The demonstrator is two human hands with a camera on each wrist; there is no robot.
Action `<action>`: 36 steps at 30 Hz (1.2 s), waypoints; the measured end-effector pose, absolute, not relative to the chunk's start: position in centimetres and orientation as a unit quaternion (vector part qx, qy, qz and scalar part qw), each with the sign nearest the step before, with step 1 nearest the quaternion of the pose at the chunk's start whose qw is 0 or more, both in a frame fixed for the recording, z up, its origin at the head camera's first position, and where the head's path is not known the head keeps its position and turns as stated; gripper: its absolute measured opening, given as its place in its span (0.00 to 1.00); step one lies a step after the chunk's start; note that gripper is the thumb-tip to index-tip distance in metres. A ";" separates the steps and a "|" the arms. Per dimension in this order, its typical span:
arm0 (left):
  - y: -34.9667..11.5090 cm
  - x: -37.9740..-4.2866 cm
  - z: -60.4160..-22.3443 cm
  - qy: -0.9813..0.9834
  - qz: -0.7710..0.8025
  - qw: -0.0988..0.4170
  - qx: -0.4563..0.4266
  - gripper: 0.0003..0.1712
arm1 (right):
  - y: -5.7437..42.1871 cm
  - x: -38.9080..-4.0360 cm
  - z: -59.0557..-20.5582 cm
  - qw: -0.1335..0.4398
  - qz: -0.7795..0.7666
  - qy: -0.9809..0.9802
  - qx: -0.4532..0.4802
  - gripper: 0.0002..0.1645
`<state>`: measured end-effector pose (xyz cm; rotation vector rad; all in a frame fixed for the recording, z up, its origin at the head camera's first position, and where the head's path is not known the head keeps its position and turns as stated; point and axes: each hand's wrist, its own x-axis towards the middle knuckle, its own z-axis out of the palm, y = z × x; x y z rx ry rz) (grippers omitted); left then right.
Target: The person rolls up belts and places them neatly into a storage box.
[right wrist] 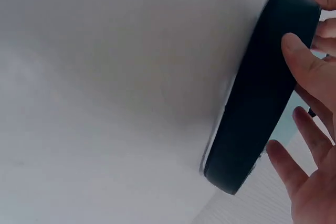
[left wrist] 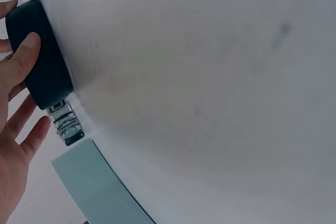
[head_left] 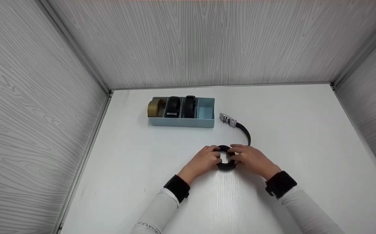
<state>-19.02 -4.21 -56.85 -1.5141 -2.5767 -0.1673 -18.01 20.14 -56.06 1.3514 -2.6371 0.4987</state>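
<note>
A black belt [head_left: 226, 167] stands on its edge on the table, its strap wound into a ring. From the ring's far right side a loose end curves away, carrying a silver buckle [head_left: 227, 120]. My left hand [head_left: 205, 160] grips the ring on its left, fingers over the top edge and thumb on the near outer side. Opposite it, my right hand [head_left: 253, 160] grips the right side with its fingertips reaching inside. In the left wrist view the left thumb presses the strap [left wrist: 47, 72]; the right wrist view has the right thumb flat on the strap [right wrist: 252, 98].
Behind the hands lies a light blue divided tray [head_left: 181, 122]. It holds a rolled tan belt [head_left: 153, 109] at the left and two rolled black belts [head_left: 174, 105] in the middle; its rightmost compartment shows a blue floor. Wood-grain panels [head_left: 191, 45] border the white table.
</note>
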 end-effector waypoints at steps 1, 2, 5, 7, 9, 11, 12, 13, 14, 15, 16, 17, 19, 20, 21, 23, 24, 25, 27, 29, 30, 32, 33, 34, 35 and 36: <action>-4.4 -19.2 -56.8 -0.859 -0.060 0.065 -0.505 0.08 | 20.1 -18.0 -56.1 0.067 0.168 -0.875 0.448 0.17; -4.6 -19.3 -56.7 -0.860 -0.063 0.057 -0.504 0.09 | 20.1 -18.0 -56.2 0.067 0.172 -0.876 0.447 0.16; -5.0 -19.7 -56.4 -0.866 -0.069 0.035 -0.495 0.11 | 19.6 -17.8 -56.4 0.075 0.180 -0.875 0.442 0.12; -5.1 -19.8 -56.2 -0.871 -0.069 0.028 -0.485 0.11 | 19.1 -17.6 -56.5 0.093 0.169 -0.875 0.443 0.10; -5.0 -19.6 -56.1 -0.875 -0.063 0.032 -0.479 0.11 | 18.6 -17.3 -56.6 0.111 0.152 -0.878 0.440 0.09; -4.8 -19.2 -56.1 -0.877 -0.051 0.045 -0.475 0.11 | 18.1 -17.0 -56.7 0.129 0.131 -0.882 0.433 0.08; -4.7 -19.0 -56.1 -0.877 -0.045 0.055 -0.475 0.11 | 17.9 -16.9 -56.7 0.136 0.122 -0.885 0.429 0.07; -4.6 -18.7 -56.1 -0.877 -0.037 0.065 -0.475 0.11 | 17.6 -16.7 -56.8 0.142 0.115 -0.887 0.424 0.07; -4.5 -18.4 -56.2 -0.876 -0.032 0.074 -0.475 0.10 | 17.5 -16.6 -56.8 0.147 0.109 -0.889 0.420 0.06; -4.5 -18.2 -56.3 -0.876 -0.026 0.082 -0.475 0.10 | 17.3 -16.5 -56.8 0.151 0.104 -0.889 0.419 0.06; -4.5 -18.0 -56.4 -0.876 -0.025 0.087 -0.475 0.09 | 17.2 -16.5 -56.8 0.155 0.102 -0.889 0.418 0.06; -4.5 -17.9 -56.5 -0.875 -0.025 0.092 -0.475 0.08 | 17.2 -16.5 -56.8 0.156 0.100 -0.888 0.421 0.06; -4.5 -17.9 -56.7 -0.873 -0.027 0.095 -0.477 0.07 | 17.3 -16.6 -56.6 0.151 0.102 -0.882 0.434 0.06; -4.6 -17.9 -56.7 -0.871 -0.033 0.095 -0.480 0.07 | 17.5 -16.8 -56.5 0.146 0.106 -0.879 0.441 0.07; -4.7 -18.0 -56.7 -0.869 -0.040 0.095 -0.484 0.07 | 17.7 -16.9 -56.4 0.139 0.111 -0.876 0.448 0.09; -4.9 -18.3 -56.7 -0.864 -0.049 0.092 -0.493 0.07 | 18.3 -17.3 -56.2 0.123 0.122 -0.870 0.461 0.12; -5.0 -18.4 -56.6 -0.861 -0.052 0.089 -0.498 0.07 | 18.5 -17.5 -56.2 0.115 0.129 -0.867 0.466 0.14; -5.1 -18.5 -56.6 -0.859 -0.054 0.086 -0.501 0.08 | 18.7 -17.6 -56.1 0.109 0.135 -0.865 0.472 0.15; -5.3 -18.7 -56.6 -0.860 -0.056 0.075 -0.502 0.10 | 18.9 -17.9 -56.2 0.104 0.138 -0.860 0.480 0.14; -5.4 -18.7 -56.7 -0.863 -0.057 0.063 -0.497 0.11 | 18.9 -18.0 -56.3 0.108 0.139 -0.854 0.489 0.12; -5.4 -18.6 -56.8 -0.867 -0.057 0.058 -0.492 0.12 | 18.7 -18.0 -56.4 0.113 0.139 -0.852 0.492 0.12; -5.3 -18.4 -56.7 -0.874 -0.052 0.050 -0.481 0.13 | 18.4 -17.9 -56.5 0.127 0.130 -0.853 0.489 0.11; -5.2 -18.3 -56.7 -0.877 -0.048 0.050 -0.476 0.13 | 18.2 -17.7 -56.6 0.134 0.125 -0.856 0.484 0.10; -5.0 -18.1 -56.7 -0.878 -0.042 0.055 -0.473 0.13 | 18.0 -17.6 -56.6 0.141 0.121 -0.859 0.478 0.10; -4.9 -17.9 -56.7 -0.880 -0.034 0.062 -0.470 0.12 | 17.8 -17.4 -56.7 0.148 0.115 -0.862 0.470 0.10; -4.8 -17.7 -56.7 -0.879 -0.024 0.071 -0.470 0.12 | 17.6 -17.2 -56.7 0.154 0.107 -0.866 0.463 0.10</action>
